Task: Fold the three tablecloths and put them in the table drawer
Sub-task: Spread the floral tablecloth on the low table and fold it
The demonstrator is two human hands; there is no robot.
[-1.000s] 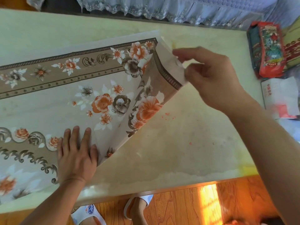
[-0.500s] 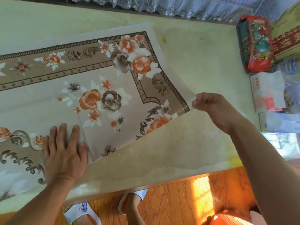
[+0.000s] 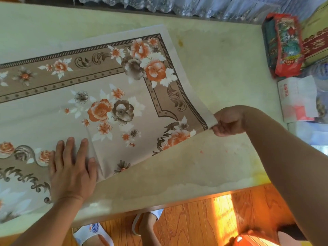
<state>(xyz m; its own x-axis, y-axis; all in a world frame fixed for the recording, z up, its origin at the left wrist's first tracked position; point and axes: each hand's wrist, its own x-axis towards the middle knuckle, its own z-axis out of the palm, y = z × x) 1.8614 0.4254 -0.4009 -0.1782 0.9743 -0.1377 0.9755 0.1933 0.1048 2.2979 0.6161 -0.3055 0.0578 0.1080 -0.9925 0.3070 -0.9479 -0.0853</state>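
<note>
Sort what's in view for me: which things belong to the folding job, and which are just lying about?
Job:
floral tablecloth, spread on the table
left hand, pressing flat on the cloth
right hand, pinching the cloth's corner

Lying about:
red snack packet at the table's right end
white paper box beside it
slippers on the floor

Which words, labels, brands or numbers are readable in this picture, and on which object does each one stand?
White box: red Chinese characters down its left edge, too blurred to read with certainty.
Red packet: printed text and pictures, too blurred to read.
Yellow box: large characters on a red band, cut off and blurred.
Tablecloth: flowers and scrolls only, no text.
</note>
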